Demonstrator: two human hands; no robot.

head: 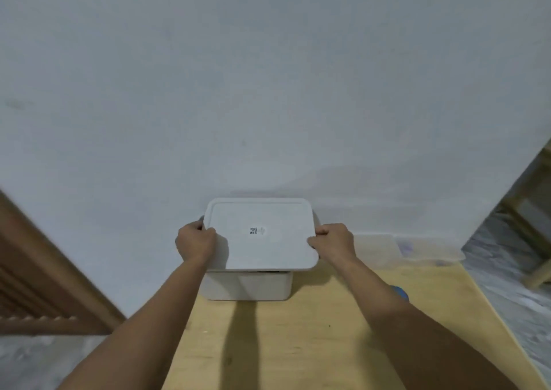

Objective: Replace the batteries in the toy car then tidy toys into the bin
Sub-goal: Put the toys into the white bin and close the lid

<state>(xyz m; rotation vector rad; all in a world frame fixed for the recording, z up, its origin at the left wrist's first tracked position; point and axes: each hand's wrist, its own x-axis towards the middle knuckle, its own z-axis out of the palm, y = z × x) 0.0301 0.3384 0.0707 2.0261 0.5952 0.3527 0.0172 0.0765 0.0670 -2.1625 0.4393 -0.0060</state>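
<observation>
Currently both hands hold the lid point(262, 234) of the white bin point(247, 285), one at each short edge. Left hand point(195, 240): fingers curled round the left rim, thumb on top. Right hand point(332, 240): same hold on the right rim, fingers closed on the edge. Lid sits above the bin opening, overhanging the front wall; a dark gap shows beneath its near edge, so it is judged not seated. Whether it is going on or coming off cannot be told.

Bin stands on the wooden table point(298, 345), against the pale wall point(268, 91). Contents hidden. No toy car in view; a blue object point(399, 292) shows partly behind the right forearm, identity unclear. A clear plastic container point(387, 246) lies to the right of the bin.

Handling judgement: lid looks thin, rigid plastic, light, smooth and possibly slick. Edge hold at opposite sides suits it; keeps it level. Bin walls look stiff; grip under the rim if lifting.
</observation>
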